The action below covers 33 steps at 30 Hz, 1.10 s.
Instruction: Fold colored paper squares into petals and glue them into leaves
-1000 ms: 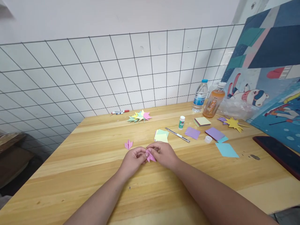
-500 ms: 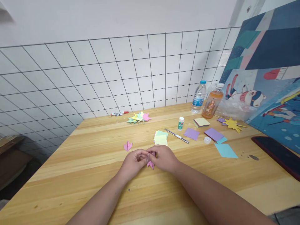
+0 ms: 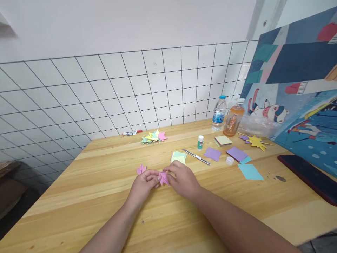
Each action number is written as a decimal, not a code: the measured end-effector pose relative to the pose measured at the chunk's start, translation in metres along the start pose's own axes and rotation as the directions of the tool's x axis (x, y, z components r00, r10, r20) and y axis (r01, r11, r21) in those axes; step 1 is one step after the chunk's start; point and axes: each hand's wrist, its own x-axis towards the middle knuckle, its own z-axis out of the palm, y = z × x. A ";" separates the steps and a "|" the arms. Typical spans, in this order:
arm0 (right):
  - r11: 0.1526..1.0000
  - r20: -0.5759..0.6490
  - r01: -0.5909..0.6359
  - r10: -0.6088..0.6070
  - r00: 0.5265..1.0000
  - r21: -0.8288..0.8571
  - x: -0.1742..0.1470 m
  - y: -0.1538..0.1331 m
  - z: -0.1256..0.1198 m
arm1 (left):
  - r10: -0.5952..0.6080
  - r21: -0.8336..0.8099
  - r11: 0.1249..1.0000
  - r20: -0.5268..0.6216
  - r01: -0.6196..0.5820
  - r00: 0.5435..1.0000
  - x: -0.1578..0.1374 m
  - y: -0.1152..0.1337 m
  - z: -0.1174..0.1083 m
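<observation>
Between two hands (image 3: 142, 185) (image 3: 183, 179), one pink paper (image 3: 163, 178)

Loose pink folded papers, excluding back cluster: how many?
2: one pink paper between the left hand and right hand, a second pink paper just beyond the left hand. More could be hidden.

Folded paper (image 3: 164, 179) before paper stack (image 3: 179, 157), phone (image 3: 308, 177) right, water bottle (image 3: 219, 114) behind

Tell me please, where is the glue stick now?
In the head view, the glue stick stands right of centre, just beyond the slim cutter and left of the yellow-topped paper stack.
</observation>
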 end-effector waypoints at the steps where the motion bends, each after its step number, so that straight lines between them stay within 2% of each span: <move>1: 1.000 0.006 0.022 -0.022 1.000 0.016 0.000 -0.001 0.000 | -0.013 -0.014 1.000 0.001 0.013 1.000 0.000 0.000 -0.001; 6: 0.999 -0.089 0.018 -0.014 0.996 0.045 -0.001 -0.004 0.000 | -0.016 -0.054 0.998 0.000 0.016 1.000 0.001 -0.001 -0.003; 13: 0.998 0.003 0.060 -0.060 0.998 0.033 -0.001 -0.005 0.003 | -0.001 -0.038 0.999 0.031 0.002 1.000 0.003 -0.003 -0.005; 18: 0.998 0.041 0.001 -0.004 0.999 0.057 -0.001 -0.004 0.007 | -0.002 0.043 0.999 0.080 -0.001 0.997 0.004 -0.006 -0.005; 22: 0.996 0.033 -0.043 0.041 0.999 0.075 -0.001 -0.002 0.008 | 0.045 0.099 0.993 0.132 -0.058 0.990 0.003 -0.006 0.000; 30: 0.983 0.030 -0.136 0.134 0.991 0.124 0.000 0.008 0.010 | 0.061 0.114 0.991 0.110 -0.074 0.992 0.002 -0.007 0.001; 33: 0.965 0.050 -0.177 0.170 0.984 0.193 0.003 0.013 0.014 | 0.071 0.081 0.994 0.100 -0.079 0.992 0.002 -0.008 0.001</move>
